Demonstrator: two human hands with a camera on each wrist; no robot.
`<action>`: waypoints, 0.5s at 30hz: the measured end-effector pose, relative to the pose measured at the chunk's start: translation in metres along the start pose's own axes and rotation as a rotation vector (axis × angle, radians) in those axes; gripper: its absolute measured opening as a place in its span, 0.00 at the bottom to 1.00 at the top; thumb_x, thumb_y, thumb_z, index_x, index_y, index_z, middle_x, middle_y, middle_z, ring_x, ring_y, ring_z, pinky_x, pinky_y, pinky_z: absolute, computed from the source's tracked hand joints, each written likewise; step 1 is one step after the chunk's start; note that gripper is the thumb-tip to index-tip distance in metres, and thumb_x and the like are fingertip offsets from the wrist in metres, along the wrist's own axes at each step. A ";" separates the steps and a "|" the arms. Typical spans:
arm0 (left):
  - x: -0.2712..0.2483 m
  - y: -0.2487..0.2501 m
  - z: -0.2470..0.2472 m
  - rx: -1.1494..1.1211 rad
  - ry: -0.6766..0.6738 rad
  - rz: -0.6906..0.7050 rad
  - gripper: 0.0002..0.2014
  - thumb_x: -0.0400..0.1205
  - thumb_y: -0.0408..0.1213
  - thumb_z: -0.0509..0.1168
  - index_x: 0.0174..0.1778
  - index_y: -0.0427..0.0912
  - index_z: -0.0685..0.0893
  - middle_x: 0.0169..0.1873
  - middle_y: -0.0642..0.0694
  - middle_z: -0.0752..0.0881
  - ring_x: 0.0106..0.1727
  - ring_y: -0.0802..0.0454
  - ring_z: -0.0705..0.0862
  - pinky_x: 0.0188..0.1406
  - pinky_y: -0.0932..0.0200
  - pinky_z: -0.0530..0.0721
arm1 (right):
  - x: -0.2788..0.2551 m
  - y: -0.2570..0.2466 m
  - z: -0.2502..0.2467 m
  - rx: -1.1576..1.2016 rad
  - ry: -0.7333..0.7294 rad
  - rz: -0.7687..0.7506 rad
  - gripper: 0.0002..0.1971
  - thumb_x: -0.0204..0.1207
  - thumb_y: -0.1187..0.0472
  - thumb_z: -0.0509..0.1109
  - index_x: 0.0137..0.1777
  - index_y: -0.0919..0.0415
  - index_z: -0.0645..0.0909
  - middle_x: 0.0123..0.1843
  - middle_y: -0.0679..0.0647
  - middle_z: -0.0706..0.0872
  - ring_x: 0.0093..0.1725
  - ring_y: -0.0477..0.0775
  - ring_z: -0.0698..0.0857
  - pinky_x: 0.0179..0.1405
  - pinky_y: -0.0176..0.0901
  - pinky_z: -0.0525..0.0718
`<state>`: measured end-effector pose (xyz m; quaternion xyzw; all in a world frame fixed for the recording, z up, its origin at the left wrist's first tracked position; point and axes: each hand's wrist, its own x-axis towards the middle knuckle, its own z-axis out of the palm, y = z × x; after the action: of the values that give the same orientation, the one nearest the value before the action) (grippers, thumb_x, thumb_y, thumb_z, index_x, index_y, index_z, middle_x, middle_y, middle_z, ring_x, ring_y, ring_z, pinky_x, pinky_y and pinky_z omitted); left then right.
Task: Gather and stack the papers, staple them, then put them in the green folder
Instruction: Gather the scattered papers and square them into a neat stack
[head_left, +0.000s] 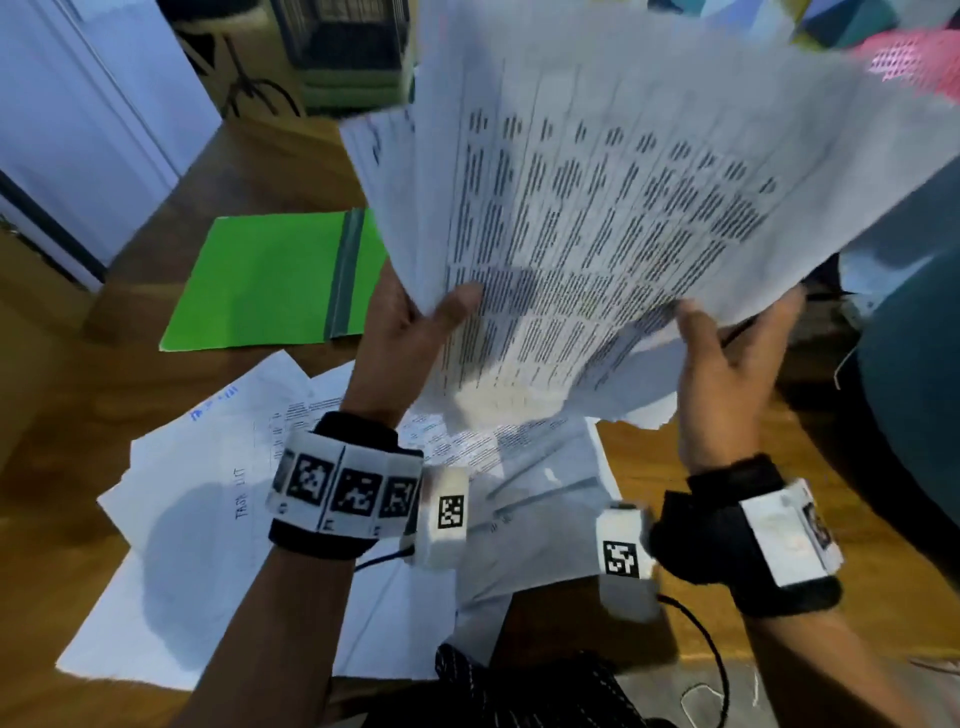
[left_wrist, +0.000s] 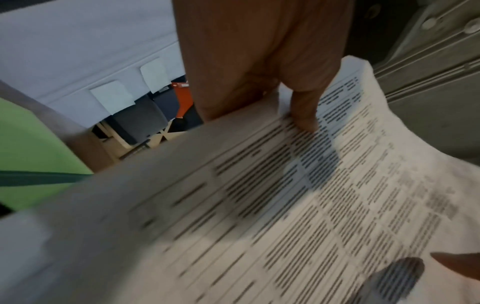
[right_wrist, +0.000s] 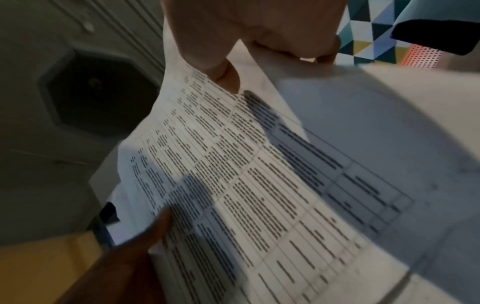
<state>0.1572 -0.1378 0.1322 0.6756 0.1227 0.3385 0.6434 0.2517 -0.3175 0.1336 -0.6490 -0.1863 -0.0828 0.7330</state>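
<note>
Aloft: printed papers (head_left: 597, 208) pinched by both hands, green folder (head_left: 270, 286) beneath.

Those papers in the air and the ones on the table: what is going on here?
A person holds a fanned bunch of printed papers up with both hands, the left hand and right hand each pinching its lower edge. More loose sheets lie scattered on the wooden table. The green folder lies shut beyond them. No stapler shows.

Both forearms raised, wrists banded. Left hand (head_left: 410, 327) pinches paper stack (head_left: 597, 218) lower left edge, thumb on top. Right hand (head_left: 727, 364) grips lower right edge, thumb over.
</note>
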 end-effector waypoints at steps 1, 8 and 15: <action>-0.005 -0.003 -0.001 -0.020 0.007 -0.013 0.31 0.71 0.36 0.71 0.67 0.29 0.69 0.54 0.48 0.82 0.51 0.71 0.85 0.48 0.74 0.83 | -0.005 0.004 0.000 0.023 -0.013 0.021 0.26 0.75 0.71 0.65 0.61 0.45 0.58 0.61 0.34 0.71 0.59 0.21 0.75 0.57 0.17 0.72; -0.006 0.006 0.006 0.135 0.050 0.119 0.30 0.71 0.46 0.73 0.65 0.65 0.66 0.67 0.52 0.72 0.64 0.63 0.76 0.63 0.65 0.80 | -0.002 0.000 0.011 -0.192 0.010 -0.233 0.38 0.69 0.76 0.67 0.75 0.62 0.53 0.70 0.40 0.63 0.58 0.40 0.73 0.63 0.31 0.72; 0.011 0.005 0.009 0.287 0.288 0.196 0.07 0.80 0.37 0.63 0.37 0.45 0.83 0.22 0.60 0.77 0.27 0.68 0.72 0.29 0.68 0.70 | 0.010 0.006 0.010 -0.576 -0.126 -0.370 0.22 0.70 0.73 0.62 0.65 0.69 0.78 0.57 0.72 0.78 0.54 0.49 0.73 0.52 0.12 0.66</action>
<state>0.1696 -0.1389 0.1408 0.7137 0.1938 0.4714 0.4805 0.2611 -0.3059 0.1326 -0.7883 -0.3147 -0.2232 0.4793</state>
